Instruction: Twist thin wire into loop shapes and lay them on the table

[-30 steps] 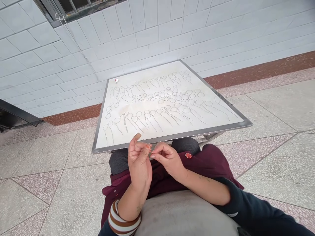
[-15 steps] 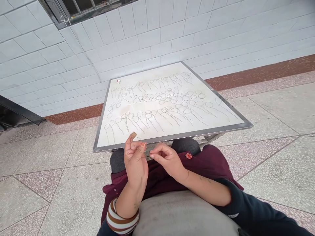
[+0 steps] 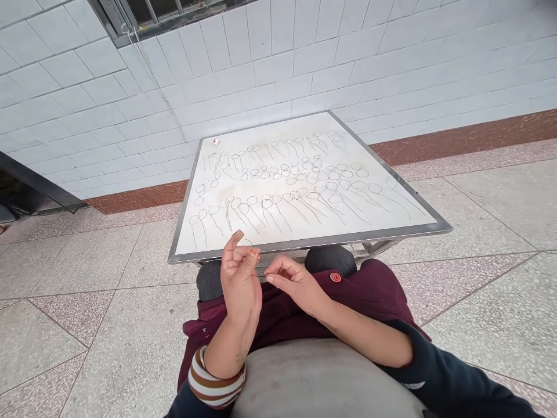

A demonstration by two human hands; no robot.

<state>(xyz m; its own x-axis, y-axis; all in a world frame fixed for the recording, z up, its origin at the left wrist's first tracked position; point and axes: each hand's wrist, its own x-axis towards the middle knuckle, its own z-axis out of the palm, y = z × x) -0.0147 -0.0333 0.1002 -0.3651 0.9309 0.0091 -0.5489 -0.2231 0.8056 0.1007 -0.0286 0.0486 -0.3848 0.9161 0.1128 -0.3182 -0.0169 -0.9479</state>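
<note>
My left hand point(image 3: 241, 287) is raised at the table's near edge, thumb and finger pinched on a thin dark wire point(image 3: 246, 240) that curves out above them. A tan wrap covers one of its fingertips. Just to the right, my right hand point(image 3: 300, 285) has thumb and forefinger pressed together; whatever they pinch is too thin to make out clearly. Beyond both hands, several thin wires with looped ends and long tails point(image 3: 270, 210) lie in rows on the white table point(image 3: 313, 238). A middle row holds figure-eight shaped loops point(image 3: 285, 170).
A small red-and-white item point(image 3: 216, 142) sits at the table's far left corner. Behind the table stands a white tiled wall point(image 3: 270, 75) with a barred window point(image 3: 161, 11). My knees and a maroon garment point(image 3: 369, 290) are under the hands.
The camera view has shifted slightly, so the table appears a little to the right. Both hands keep nearly the same pose and place.
</note>
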